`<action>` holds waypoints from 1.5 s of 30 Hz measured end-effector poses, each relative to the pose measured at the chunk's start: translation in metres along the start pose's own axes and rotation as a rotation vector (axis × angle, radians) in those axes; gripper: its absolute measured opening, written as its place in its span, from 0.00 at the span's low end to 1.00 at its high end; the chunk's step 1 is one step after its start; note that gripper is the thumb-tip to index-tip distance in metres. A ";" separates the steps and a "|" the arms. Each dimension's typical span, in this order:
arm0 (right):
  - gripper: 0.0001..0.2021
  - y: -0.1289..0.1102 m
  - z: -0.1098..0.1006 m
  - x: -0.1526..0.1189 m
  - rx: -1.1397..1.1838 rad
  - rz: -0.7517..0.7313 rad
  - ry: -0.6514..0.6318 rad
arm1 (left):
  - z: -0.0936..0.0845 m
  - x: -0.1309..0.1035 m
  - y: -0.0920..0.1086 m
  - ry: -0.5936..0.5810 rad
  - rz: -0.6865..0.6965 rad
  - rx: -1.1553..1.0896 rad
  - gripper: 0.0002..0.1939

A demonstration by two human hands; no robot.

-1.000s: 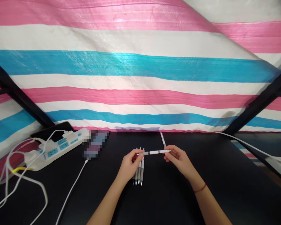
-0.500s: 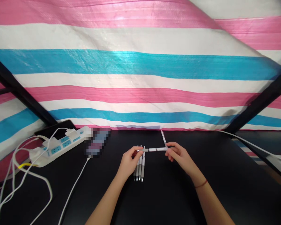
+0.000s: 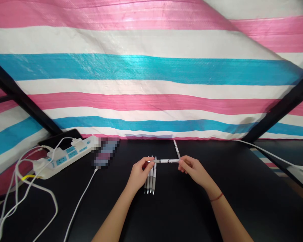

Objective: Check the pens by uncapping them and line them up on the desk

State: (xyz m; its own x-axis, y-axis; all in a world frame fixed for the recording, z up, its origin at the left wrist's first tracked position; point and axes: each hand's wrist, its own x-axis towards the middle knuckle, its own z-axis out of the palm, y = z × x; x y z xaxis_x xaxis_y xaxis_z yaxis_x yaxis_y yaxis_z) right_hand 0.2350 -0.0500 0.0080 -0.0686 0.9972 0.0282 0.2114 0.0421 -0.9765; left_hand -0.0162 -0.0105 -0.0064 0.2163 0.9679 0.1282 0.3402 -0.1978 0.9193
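A white and grey pen [image 3: 165,161] lies crosswise between my two hands. My left hand [image 3: 140,170] pinches its grey tip end, above several similar pens [image 3: 151,181] lying side by side on the black table. At the other end, the fingers of my right hand [image 3: 192,167] are closed on the same pen. Another white pen [image 3: 176,148] lies behind, pointing away towards the striped sheet, its near end close to my right fingertips. The undersides of both hands are hidden.
On the left stands a white power strip [image 3: 65,158] with plugs and tangled white cables. A blurred phone-like device [image 3: 104,154] with a white cable lies beside it. A striped sheet [image 3: 151,70] hangs behind the black table [image 3: 187,211], between slanted black posts [image 3: 275,111].
My right thumb and fingers have shifted slightly at the pen's right end. My left hand and the row of pens look the same.
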 end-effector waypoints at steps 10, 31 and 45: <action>0.20 0.007 0.000 0.002 -0.081 -0.008 0.010 | 0.000 0.000 -0.002 -0.011 0.013 0.011 0.16; 0.15 0.008 0.003 0.001 -0.087 -0.076 0.021 | 0.000 0.000 -0.002 -0.020 0.012 0.002 0.15; 0.14 0.003 0.009 -0.001 -0.135 -0.073 -0.043 | 0.001 0.000 -0.001 -0.027 0.026 -0.011 0.14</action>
State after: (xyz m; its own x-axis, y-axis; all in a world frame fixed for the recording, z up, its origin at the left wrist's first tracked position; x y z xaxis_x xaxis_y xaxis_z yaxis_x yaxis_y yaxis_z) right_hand 0.2273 -0.0511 0.0035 -0.1299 0.9878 0.0858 0.3331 0.1250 -0.9346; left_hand -0.0158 -0.0104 -0.0080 0.2499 0.9578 0.1421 0.3243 -0.2211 0.9198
